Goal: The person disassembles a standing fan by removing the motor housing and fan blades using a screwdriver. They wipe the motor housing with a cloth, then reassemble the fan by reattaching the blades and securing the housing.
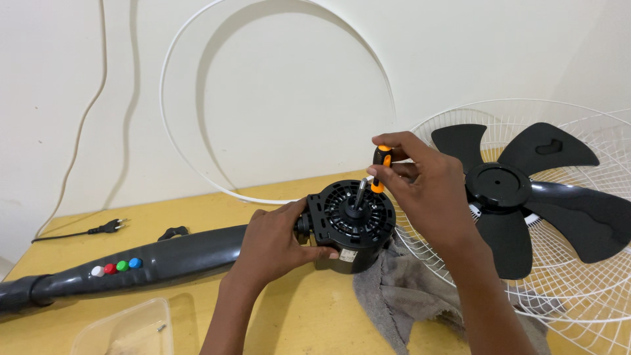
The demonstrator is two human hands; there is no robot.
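A black fan motor housing [355, 220] rests on a yellow table [197, 217], joined to a dark stand pole [164, 260] with several coloured buttons [116, 267]. My left hand [273, 243] grips the motor's left side and holds it steady. My right hand [420, 184] holds a screwdriver [378, 167] with a black and orange handle. Its metal shaft points down into the top of the motor.
A black fan blade [519, 190] lies on white wire grilles [578, 289] at the right. A grey cloth [401, 296] sits under the motor. A white plastic ring [197, 79] leans on the wall. A clear plastic container [125, 329] and a black plug [108, 228] lie at the left.
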